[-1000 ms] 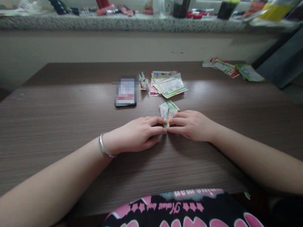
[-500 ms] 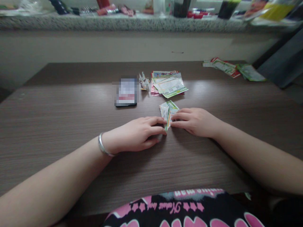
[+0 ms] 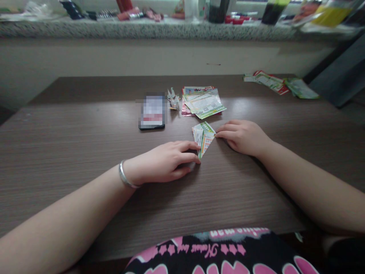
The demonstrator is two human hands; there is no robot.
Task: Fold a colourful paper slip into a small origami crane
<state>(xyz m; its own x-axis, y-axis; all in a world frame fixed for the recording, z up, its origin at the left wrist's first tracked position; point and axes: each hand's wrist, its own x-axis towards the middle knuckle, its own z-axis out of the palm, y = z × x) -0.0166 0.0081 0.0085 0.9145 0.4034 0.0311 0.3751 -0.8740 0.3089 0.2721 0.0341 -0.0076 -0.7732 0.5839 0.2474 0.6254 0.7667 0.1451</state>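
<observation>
One brown table, speckled sill, folded paper

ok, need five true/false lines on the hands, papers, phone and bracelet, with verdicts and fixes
1. The left hand has fingers at the folded paper. True.
2. The right hand lies on the phone. False: the right hand has its fingers at the folded paper's right corner.
3. The phone lies left of the stack of printed sheets. True.
4. The silver bracelet is on the right wrist. False: the silver bracelet is on the left wrist.
5. A crumpled paper piece sits between phone and stack. True.
</observation>
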